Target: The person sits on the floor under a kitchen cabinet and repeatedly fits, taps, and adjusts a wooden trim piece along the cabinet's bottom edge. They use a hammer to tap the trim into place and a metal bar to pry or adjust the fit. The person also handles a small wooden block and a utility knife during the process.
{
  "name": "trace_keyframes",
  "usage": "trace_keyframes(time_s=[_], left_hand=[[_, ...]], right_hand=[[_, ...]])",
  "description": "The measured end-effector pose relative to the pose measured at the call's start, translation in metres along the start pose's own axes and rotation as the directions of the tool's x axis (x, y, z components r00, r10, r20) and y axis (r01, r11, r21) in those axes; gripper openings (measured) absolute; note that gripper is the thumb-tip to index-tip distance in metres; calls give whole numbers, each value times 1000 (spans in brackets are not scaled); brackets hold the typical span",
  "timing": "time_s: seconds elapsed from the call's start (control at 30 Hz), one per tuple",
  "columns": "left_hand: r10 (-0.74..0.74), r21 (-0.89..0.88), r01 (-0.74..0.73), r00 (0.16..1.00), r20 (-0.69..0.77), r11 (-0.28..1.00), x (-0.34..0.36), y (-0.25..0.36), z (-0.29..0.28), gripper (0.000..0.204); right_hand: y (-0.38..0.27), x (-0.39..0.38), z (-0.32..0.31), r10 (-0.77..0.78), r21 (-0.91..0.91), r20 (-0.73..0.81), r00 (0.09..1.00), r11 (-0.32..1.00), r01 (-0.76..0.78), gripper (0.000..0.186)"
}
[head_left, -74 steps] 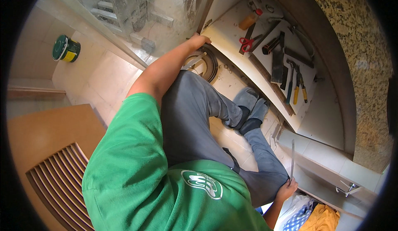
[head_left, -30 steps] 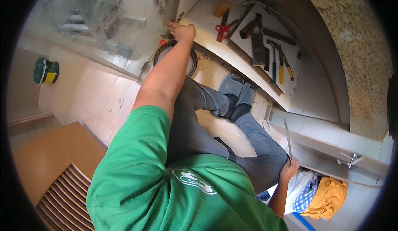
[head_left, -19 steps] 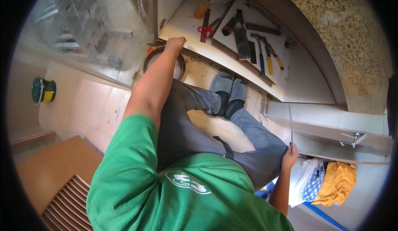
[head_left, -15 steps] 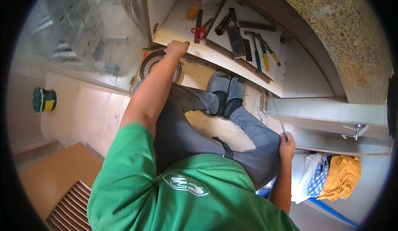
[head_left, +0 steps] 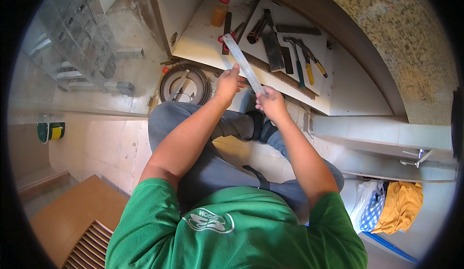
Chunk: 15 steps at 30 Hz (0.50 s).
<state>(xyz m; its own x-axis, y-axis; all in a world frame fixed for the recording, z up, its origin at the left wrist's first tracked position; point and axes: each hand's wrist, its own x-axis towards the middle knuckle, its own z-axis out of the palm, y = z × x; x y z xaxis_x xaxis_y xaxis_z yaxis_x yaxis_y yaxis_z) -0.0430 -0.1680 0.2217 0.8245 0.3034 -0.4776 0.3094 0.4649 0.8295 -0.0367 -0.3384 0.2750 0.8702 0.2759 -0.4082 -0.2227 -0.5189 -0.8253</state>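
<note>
A steel ruler (head_left: pixel 245 67) slants over the front edge of the cabinet floor, its near end pinched in my right hand (head_left: pixel 272 103). My left hand (head_left: pixel 229 86) is just left of the ruler, thumb raised and fingers apart and partly bent. Whether its fingertips touch the ruler is unclear. Beyond the ruler's far end lie red-handled scissors (head_left: pixel 225 40), partly covered by it. Farther right on the cabinet floor are a hammer (head_left: pixel 293 41), pliers (head_left: pixel 316 62) with yellow-and-black grips, and flat dark strips (head_left: pixel 274 51).
A capped bottle (head_left: pixel 220 12) of orange liquid stands inside the cabinet (head_left: pixel 203 44). Coiled edging strip (head_left: pixel 166 86) rests on the floor by my left knee. A granite slab (head_left: pixel 386 37) overhangs at right. Bags and an orange cloth (head_left: pixel 400 205) are at lower right, a green bucket (head_left: pixel 52 131) far left.
My right hand has come from beside my right knee to the middle, bringing the ruler. My left hand has left the cabinet's front edge and moved right, toward the ruler.
</note>
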Motion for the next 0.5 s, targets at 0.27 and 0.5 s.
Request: trace_keyframes(time_s=[0.27, 0.5], left_hand=[[195, 347, -141, 973, -125, 927, 44, -6, -30, 34], [94, 232, -28, 955, -280, 972, 87, -8, -62, 27]], right_hand=[[12, 85, 16, -147, -311, 11, 989, 940, 143, 33], [12, 133, -52, -443, -795, -305, 843, 606, 31, 77]])
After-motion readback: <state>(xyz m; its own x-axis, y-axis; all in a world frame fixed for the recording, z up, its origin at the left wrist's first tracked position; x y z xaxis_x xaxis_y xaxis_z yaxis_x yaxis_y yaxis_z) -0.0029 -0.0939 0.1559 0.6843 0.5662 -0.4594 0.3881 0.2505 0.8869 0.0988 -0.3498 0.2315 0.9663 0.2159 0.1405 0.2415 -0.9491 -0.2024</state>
